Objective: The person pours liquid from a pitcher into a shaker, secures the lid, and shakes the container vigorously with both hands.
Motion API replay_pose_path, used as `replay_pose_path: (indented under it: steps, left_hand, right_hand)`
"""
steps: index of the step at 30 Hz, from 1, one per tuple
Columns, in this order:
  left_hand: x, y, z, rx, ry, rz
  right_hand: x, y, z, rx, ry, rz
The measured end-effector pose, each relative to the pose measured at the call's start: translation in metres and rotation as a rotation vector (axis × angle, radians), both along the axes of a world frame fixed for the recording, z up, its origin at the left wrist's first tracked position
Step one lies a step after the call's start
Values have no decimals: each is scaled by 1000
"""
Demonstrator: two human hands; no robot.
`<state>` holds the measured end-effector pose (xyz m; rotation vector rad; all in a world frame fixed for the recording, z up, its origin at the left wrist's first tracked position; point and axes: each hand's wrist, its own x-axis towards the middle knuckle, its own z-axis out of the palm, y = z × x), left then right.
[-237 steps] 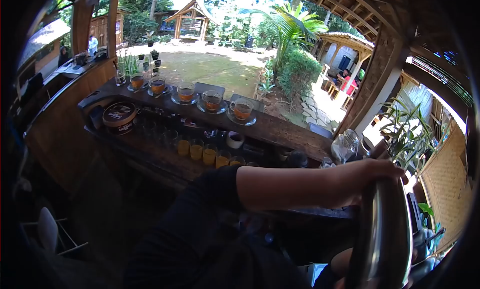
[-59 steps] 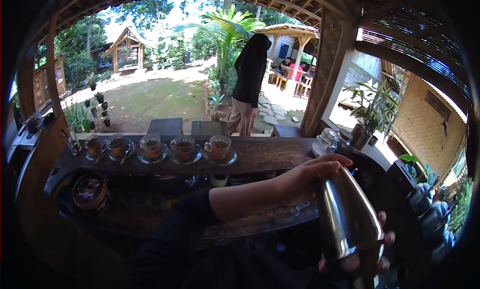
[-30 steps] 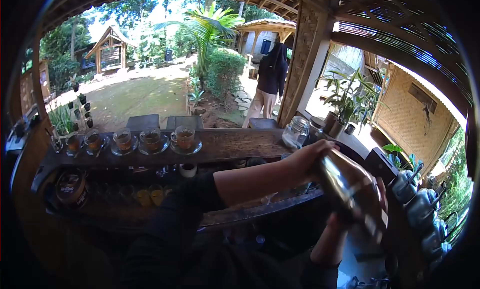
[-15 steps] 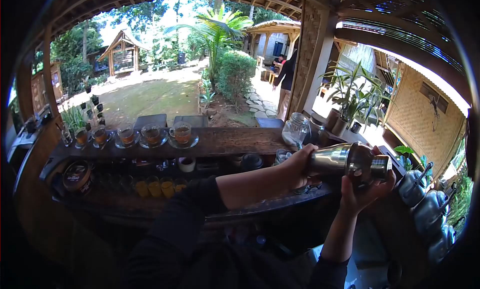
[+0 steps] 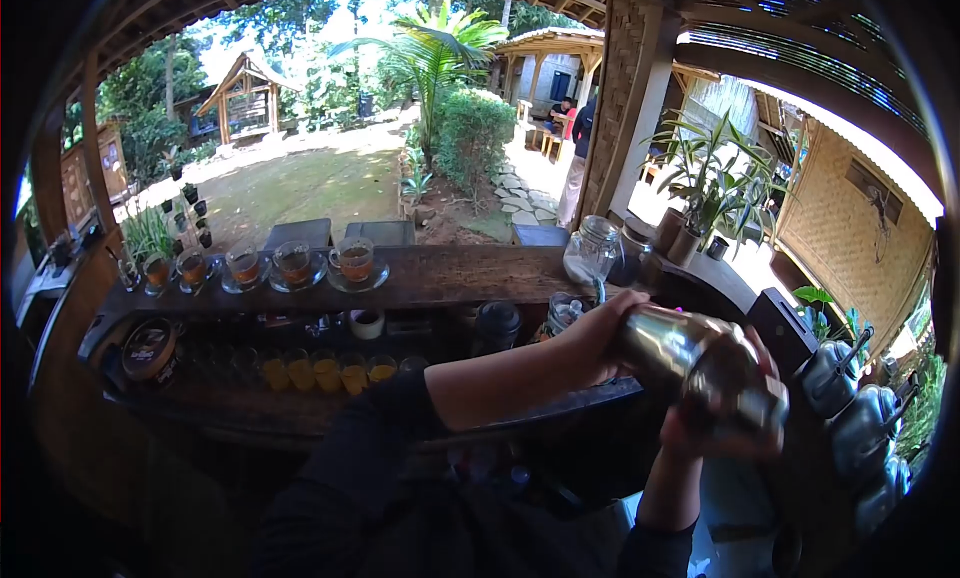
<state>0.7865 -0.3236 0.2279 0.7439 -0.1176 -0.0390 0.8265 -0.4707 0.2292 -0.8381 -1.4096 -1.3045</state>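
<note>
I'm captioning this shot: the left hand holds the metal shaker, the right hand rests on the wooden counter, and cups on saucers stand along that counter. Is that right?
Not quite: the right hand isn't on the wooden counter. The head view shows it holding the metal shaker, together with the left hand. Cups on saucers do stand along the counter.

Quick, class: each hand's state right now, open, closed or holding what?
Left hand: closed, holding the metal shaker.
Right hand: closed, holding its other end.

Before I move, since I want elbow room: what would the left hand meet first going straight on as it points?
The metal shaker, which the left hand grips; beyond, perhaps the pale ledge, though depth is unclear.
</note>
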Motion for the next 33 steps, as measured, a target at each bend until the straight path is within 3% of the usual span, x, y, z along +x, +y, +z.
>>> replay_pose_path:
  steps: [1, 2, 3, 4, 6, 8, 9, 10, 11, 12, 13, 14, 15, 16, 18, 20, 22, 24, 25, 26, 27, 28, 29, 31, 32, 33]
  left_hand:
    - [-22, -9, 22, 90, -63, 58]
    - [-30, -10, 30, 187, -233, 14]
    - [-44, -13, 40, 305, -397, 45]
    - [-53, -15, 45, 420, -559, 76]
    - [-37, -2, 36, 404, -425, 151]
    - [-18, 13, 17, 78, -39, 61]
    - [-4, 25, -4, -18, 70, 73]
    - [-6, 31, -11, -113, 178, 85]
    - [-7, 28, -19, -105, 282, 149]
    - [-15, 26, -16, -97, 210, 138]
    - [-29, 26, -1, -65, 65, 74]
    - [-47, 24, 13, -39, -72, 10]
    - [-58, 23, 24, 65, -211, -12]
    - [-66, 23, 30, 151, -385, -67]
    - [-77, 26, 40, 221, -498, -54]
    - [-68, 39, 32, 39, -212, -43]
    - [-36, 64, -2, -40, 33, -112]
    - [-34, 78, -18, -49, 239, 15]
    - [-51, 77, -5, -47, 194, -5]
    - [-68, 77, 10, -49, 146, -21]
    - [-69, 82, 14, -48, -27, -162]
    - [-98, 80, 35, 34, -130, -122]
    - [-109, 81, 44, 123, -313, -154]
    - [-125, 88, 55, 248, -542, -181]
    - [-124, 93, 53, 250, -540, -183]
    - [-117, 98, 47, 132, -348, -157]
  right_hand:
    - [-39, -36, -4, -354, 325, -117]
    - [-33, -26, -47, -197, 254, -28]
    - [-36, -30, -50, -201, 253, -31]
    - [-41, -36, -48, -189, 156, -248]
    - [-52, -45, -47, -165, -42, -676]
    - [-12, 14, -28, 25, 258, -215]
    - [6, 35, -14, 112, 187, -185]
    - [7, 41, -9, 18, 477, -13]
    - [3, 42, -8, 43, 441, 59]
    - [-4, 43, -5, 71, 400, 130]
    - [-19, 40, 3, 85, 145, 73]
    - [-44, 12, -4, -140, 275, -85]
    - [-80, 13, -22, 51, 390, -299]
    - [-80, 15, -21, 47, 390, -307]
    - [-70, 11, -21, -146, 362, -7]
    - [-66, 15, -25, -323, 327, 296]
    - [-45, 64, 6, -34, 175, -27]
    - [-52, 83, 11, -53, 541, 43]
    - [-56, 79, 8, 3, 433, -126]
    - [-64, 81, 6, 84, 222, -72]
    - [-88, 70, 24, -52, -31, -210]
    - [-121, 40, 9, -327, 272, -359]
    - [-139, 68, -19, -109, 140, -86]
    - [-133, 88, -23, 13, 67, -125]
    - [-132, 98, -20, 139, -5, -164]
    - [-131, 106, -14, 265, -80, -203]
